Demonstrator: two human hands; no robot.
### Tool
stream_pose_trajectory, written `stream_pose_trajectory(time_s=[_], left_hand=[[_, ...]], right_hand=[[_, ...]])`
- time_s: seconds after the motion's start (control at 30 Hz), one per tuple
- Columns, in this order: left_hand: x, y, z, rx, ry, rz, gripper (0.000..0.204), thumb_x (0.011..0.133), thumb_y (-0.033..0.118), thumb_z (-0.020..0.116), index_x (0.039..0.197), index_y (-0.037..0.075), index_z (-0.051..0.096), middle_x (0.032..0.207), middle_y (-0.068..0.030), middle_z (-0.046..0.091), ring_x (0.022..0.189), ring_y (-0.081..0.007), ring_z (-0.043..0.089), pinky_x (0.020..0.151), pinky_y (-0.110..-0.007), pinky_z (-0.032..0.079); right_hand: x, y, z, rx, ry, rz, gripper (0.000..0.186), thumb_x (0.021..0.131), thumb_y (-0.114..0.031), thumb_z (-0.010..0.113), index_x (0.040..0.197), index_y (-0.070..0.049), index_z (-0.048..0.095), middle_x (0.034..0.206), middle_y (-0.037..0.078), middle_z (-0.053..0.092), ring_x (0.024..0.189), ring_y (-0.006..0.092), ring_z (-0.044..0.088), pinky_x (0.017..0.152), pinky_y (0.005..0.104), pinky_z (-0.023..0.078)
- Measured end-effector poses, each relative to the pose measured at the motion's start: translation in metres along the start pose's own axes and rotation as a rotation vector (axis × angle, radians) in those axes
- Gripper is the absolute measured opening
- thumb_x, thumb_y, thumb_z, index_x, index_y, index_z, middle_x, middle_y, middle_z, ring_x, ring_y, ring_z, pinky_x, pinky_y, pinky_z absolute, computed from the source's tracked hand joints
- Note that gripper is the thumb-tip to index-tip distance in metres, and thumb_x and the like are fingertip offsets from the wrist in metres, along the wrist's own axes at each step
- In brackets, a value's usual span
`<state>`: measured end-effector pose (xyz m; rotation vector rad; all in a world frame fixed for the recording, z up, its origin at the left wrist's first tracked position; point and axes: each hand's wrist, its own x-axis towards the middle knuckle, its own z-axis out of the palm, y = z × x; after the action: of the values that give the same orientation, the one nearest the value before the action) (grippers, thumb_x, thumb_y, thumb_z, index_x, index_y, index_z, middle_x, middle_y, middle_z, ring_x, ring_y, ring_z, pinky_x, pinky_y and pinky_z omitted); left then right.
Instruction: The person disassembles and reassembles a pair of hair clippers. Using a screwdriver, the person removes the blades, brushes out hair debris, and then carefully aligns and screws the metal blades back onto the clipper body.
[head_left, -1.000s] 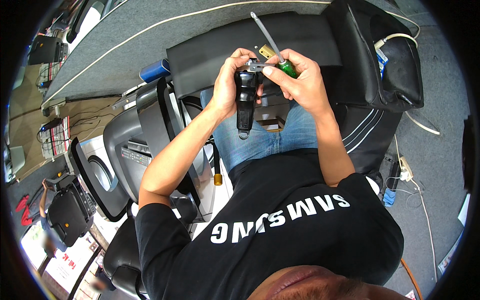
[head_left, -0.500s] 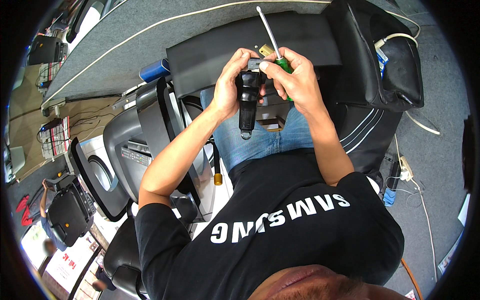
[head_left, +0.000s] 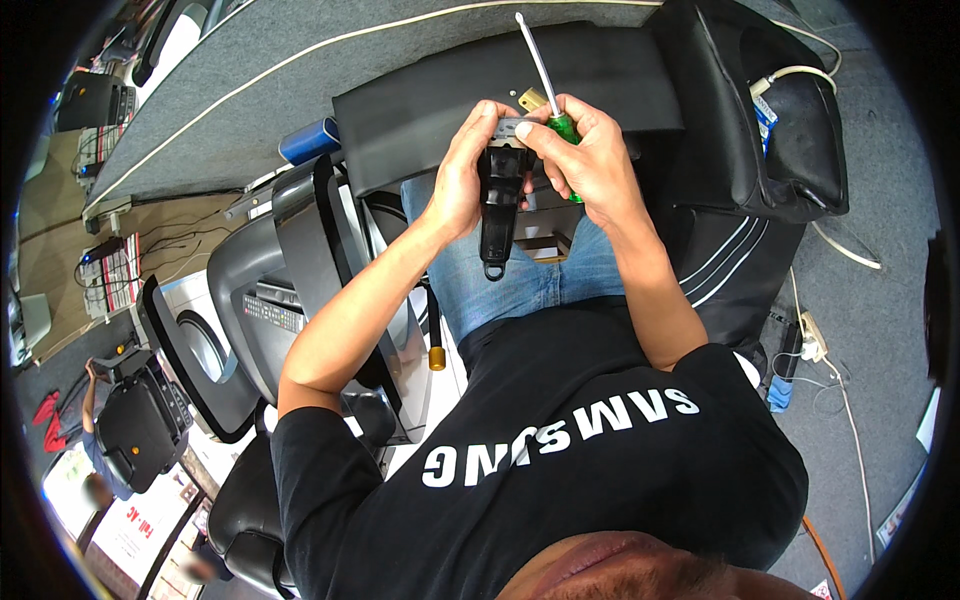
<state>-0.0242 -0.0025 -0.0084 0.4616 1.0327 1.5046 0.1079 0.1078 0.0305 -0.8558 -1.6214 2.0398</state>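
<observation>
Over my lap, my left hand (head_left: 462,180) is closed around a black hair clipper (head_left: 503,205), its hanging loop toward me. A grey metal blade (head_left: 508,131) sits at the clipper's far end. My right hand (head_left: 590,160) grips a green-handled screwdriver (head_left: 541,65) whose shaft points up and away. That hand's thumb presses on the blade, and its lower fingers are partly hidden behind the clipper. Just beyond my hands, a gold-coloured piece (head_left: 531,99) and a tiny light speck (head_left: 513,93) lie on the black padded seat (head_left: 430,120).
A dark box-like thing with a brown opening (head_left: 545,250) is between my legs. To my left stand a black salon chair (head_left: 250,270) with a remote control (head_left: 272,312) and a blue case (head_left: 308,141). Cables cross the grey floor at right. Another person (head_left: 105,465) is at far left.
The clipper has tilted slightly, its loop end shifting a little right, and the blade lies flatter under my right thumb. My grip on the clipper and screwdriver stays the same.
</observation>
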Motion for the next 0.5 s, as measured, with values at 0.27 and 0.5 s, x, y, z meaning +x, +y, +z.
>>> stream_pose_trajectory(time_s=[0.27, 0.5], left_hand=[[0.0003, -0.0014, 0.0001, 0.116, 0.03, 0.036, 0.045, 0.107, 0.053, 0.04, 0.122, 0.011, 0.051, 0.09, -0.0087, 0.067, 0.067, -0.0163, 0.067, 0.055, -0.031, 0.059], [-0.0005, 0.0074, 0.0058, 0.2, 0.064, 0.031, 0.033, 0.097, 0.026, 0.044, 0.122, 0.005, 0.048, 0.089, -0.0139, 0.065, 0.065, -0.0193, 0.066, 0.054, -0.033, 0.059]], right_hand=[[-0.0008, 0.0005, 0.0015, -0.023, 0.006, 0.007, 0.021, 0.094, -0.018, 0.08, 0.098, -0.003, 0.066, 0.067, -0.004, 0.059, 0.048, 0.0001, 0.049, 0.04, 0.0188, 0.036], [-0.0027, 0.0002, 0.0002, 0.005, -0.01, -0.012, 0.02, 0.095, -0.02, 0.079, 0.098, -0.004, 0.067, 0.067, -0.005, 0.058, 0.049, -0.0004, 0.049, 0.041, 0.018, 0.036]])
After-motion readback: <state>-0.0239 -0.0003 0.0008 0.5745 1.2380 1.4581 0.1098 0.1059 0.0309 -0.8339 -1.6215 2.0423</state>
